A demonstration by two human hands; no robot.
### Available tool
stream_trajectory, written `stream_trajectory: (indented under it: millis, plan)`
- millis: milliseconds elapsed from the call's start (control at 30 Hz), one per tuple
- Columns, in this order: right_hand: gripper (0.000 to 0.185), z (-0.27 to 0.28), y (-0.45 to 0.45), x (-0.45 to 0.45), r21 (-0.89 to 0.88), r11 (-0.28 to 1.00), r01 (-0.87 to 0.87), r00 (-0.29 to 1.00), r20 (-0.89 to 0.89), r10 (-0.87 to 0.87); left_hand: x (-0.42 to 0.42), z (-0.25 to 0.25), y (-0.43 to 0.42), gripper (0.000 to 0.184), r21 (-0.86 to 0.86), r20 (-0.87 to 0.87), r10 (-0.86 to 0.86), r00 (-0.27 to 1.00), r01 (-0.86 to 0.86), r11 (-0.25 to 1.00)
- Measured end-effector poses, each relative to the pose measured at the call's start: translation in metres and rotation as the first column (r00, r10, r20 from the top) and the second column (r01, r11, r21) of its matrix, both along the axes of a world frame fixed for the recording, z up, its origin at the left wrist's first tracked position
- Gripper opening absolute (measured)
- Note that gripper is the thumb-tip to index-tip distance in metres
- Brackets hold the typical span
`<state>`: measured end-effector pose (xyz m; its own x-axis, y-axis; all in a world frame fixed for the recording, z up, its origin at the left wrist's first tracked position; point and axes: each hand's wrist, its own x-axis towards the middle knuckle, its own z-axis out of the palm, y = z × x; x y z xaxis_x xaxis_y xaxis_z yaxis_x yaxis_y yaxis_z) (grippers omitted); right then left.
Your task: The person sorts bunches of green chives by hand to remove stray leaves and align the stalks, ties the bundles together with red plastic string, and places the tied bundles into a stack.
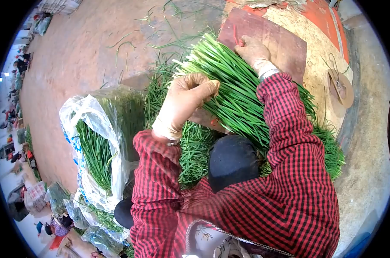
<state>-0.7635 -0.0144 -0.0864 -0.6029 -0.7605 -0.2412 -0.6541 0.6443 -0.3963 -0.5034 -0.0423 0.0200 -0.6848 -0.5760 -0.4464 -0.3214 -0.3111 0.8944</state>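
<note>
A large bunch of garlic chives, pale stems toward the far left, lies across a reddish-brown board. My left hand, in a light glove, is closed at the near-left side of the bunch, with thumb and fingers pinched together; what they hold, if anything, I cannot make out. On the far side, my gloved right hand is closed beside the stems over the board. Its fingertips pinch a thin red strip.
To the left stands a clear plastic bag with more chives inside. Loose green leaves are heaped below the board. A brown disc-like object lies at the right. My dark-covered knee is close to the bunch.
</note>
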Motion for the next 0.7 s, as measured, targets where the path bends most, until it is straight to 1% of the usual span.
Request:
stream_trajectory:
  millis: [33, 67, 133, 167, 200, 267, 333, 400, 433, 467, 533, 567, 633, 667, 700]
  plan:
    - [0.031, 0.001, 0.0, 0.0, 0.003, 1.0, 0.005, 1.0, 0.018, -0.005, 0.001, 0.0, -0.002, 0.016, 0.158, -0.07, 0.012, 0.998, -0.001, 0.987]
    - [0.031, 0.002, 0.0, 0.001, 0.007, 1.0, 0.01, 0.999, 0.035, -0.01, 0.001, -0.002, -0.002, 0.016, 0.158, -0.069, 0.011, 0.998, 0.0, 0.988]
    - [0.031, 0.002, 0.0, 0.002, 0.004, 1.0, 0.011, 1.0, 0.027, -0.012, 0.0, -0.011, 0.0, 0.018, 0.427, -0.318, 0.196, 0.928, -0.044, 0.903]
    - [0.031, 0.004, 0.001, 0.001, 0.005, 1.0, 0.009, 1.0, 0.019, -0.009, -0.003, -0.016, 0.002, 0.02, 0.44, -0.418, 0.196, 0.887, 0.009, 0.898]
    - [0.031, 0.002, 0.0, 0.0, 0.004, 1.0, 0.01, 1.0, 0.018, -0.01, -0.004, -0.021, 0.006, 0.02, 0.439, -0.419, 0.195, 0.887, 0.01, 0.898]
    - [0.03, -0.004, 0.0, -0.001, -0.004, 1.0, 0.024, 0.999, 0.024, -0.024, -0.004, -0.027, 0.017, 0.021, 0.269, -0.404, 0.159, 0.901, -0.049, 0.962]
    - [0.03, -0.002, 0.001, -0.001, -0.002, 1.0, 0.01, 1.0, 0.029, -0.01, 0.003, -0.013, 0.024, 0.023, 0.246, -0.399, 0.149, 0.905, -0.051, 0.968]
    - [0.03, -0.001, 0.002, -0.002, 0.003, 1.0, 0.0, 0.999, 0.035, -0.001, 0.021, 0.004, 0.021, 0.025, 0.286, -0.435, 0.028, 0.9, 0.108, 0.952]
    - [0.03, -0.001, 0.002, -0.001, -0.005, 1.0, 0.008, 1.0, 0.025, -0.008, 0.031, 0.0, 0.02, 0.025, 0.245, -0.526, -0.002, 0.851, 0.154, 0.957]
    - [0.031, -0.001, 0.002, 0.0, -0.014, 1.0, 0.015, 1.0, 0.016, -0.014, 0.042, -0.009, 0.017, 0.022, 0.212, -0.695, -0.029, 0.718, 0.244, 0.946]
    - [0.031, -0.001, 0.003, -0.001, -0.015, 1.0, 0.019, 0.999, 0.033, -0.018, 0.053, 0.012, 0.019, 0.022, 0.197, -0.573, -0.014, 0.82, 0.154, 0.968]
    - [0.032, -0.001, 0.003, 0.0, -0.013, 1.0, 0.02, 0.999, 0.046, -0.019, 0.06, 0.012, 0.016, 0.022, 0.194, -0.573, -0.012, 0.82, 0.15, 0.969]
    - [0.032, 0.0, 0.002, 0.0, -0.018, 1.0, 0.005, 1.0, 0.027, -0.004, 0.074, 0.01, 0.009, 0.018, -0.022, -0.638, 0.041, 0.769, -0.071, 0.997]
    - [0.032, 0.0, 0.003, 0.0, -0.023, 1.0, -0.001, 1.0, 0.01, 0.001, 0.087, 0.013, 0.006, 0.014, 0.117, -0.702, 0.3, 0.646, -0.311, 0.943]
    - [0.032, 0.001, 0.004, -0.002, -0.023, 1.0, 0.004, 1.0, 0.011, -0.004, 0.1, 0.014, -0.006, 0.016, 0.44, -0.767, 0.524, 0.37, -0.291, 0.85]
